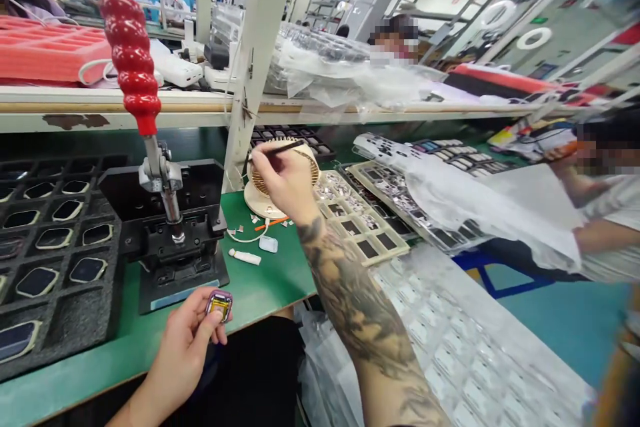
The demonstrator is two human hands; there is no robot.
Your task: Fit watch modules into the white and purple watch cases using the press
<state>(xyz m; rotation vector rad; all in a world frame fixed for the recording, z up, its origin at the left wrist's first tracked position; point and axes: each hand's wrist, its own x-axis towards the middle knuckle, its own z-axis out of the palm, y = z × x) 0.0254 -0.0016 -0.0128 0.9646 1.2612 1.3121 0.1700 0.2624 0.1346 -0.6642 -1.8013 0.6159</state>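
Note:
My left hand point(185, 337) is closed around a small smartwatch case point(220, 306) with a purple rim. Its open back faces up, showing gold-coloured parts inside, and my thumb lies over the lower part. Farther off, my right hand point(283, 177) is pinched on a thin black tool point(289, 146), whose exact kind I cannot make out. That hand is in front of a small cream desk fan point(257, 197) and hides much of its grille. On the green bench point(280, 280) below the fan lie a white tube point(245, 256), a small clear box point(269, 244) and an orange stick point(270, 223).
A black hand press point(175, 254) with a red handle point(131, 57) stands left of centre. Beside it, a foam tray point(83, 317) holds several watch faces. Parts trays point(383, 254) sit right of the fan. A shelf edge point(190, 122) crosses above; another person's arm point(605, 240) is at right.

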